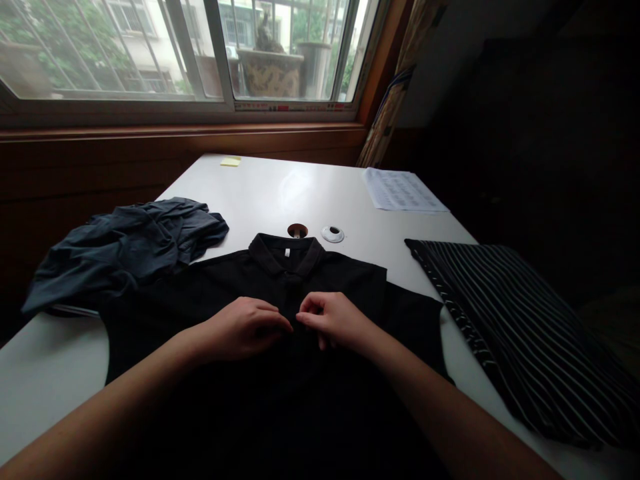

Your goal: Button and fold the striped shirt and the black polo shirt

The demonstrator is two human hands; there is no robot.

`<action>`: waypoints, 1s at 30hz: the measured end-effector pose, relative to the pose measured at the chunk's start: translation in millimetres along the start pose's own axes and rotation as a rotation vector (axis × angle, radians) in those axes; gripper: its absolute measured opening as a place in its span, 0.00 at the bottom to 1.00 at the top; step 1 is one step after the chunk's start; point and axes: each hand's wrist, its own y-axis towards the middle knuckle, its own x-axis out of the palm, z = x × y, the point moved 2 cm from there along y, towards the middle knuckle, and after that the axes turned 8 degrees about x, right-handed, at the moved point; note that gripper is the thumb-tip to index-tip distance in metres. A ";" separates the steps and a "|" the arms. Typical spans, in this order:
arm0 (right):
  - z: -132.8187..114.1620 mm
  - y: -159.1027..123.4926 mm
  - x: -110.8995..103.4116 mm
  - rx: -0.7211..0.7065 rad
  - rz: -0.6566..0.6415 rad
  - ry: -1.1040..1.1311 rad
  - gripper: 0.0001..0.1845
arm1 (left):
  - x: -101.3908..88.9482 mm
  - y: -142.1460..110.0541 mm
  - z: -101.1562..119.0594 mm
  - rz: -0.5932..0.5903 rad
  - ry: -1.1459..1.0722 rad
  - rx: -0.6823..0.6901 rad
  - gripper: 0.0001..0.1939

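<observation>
A black polo shirt (220,283) lies spread front up, its collar (286,257) toward the window and a small white label inside the neck. Both hands are at the front placket below the collar. My left hand (250,328) is closed, thumb and fingertips pinched at the placket's left side. Opposite it, my right hand (333,321) pinches with thumb and forefinger, the other fingers curled under. A small gap separates the two sets of fingertips. The cloth there is too dark to show a button or the exact fold being gripped.
The white table (260,190) carries crumpled dark blue-grey clothing (135,247) at left and a black striped garment (520,320) at right. Farther back are printed sheets (405,190), a yellow note pad (231,161), a cable hole (298,231) and its white cover (333,233). A window stands beyond.
</observation>
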 end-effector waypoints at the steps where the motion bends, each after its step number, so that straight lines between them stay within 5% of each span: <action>1: -0.1 0.0 -0.1 0.002 -0.001 0.001 0.06 | 0.9 -0.1 -0.7 0.003 0.004 0.001 0.12; 8: -1.2 -0.7 -0.2 0.008 0.000 0.009 0.05 | 8.8 2.1 -0.4 0.007 0.182 0.002 0.06; 17: -1.3 -1.0 -0.4 -0.001 0.012 -0.003 0.05 | 10.5 5.3 10.4 0.005 0.485 0.137 0.10; 30: 0.8 0.7 0.2 -0.010 0.012 -0.014 0.06 | 9.8 7.6 14.1 0.011 0.604 0.191 0.09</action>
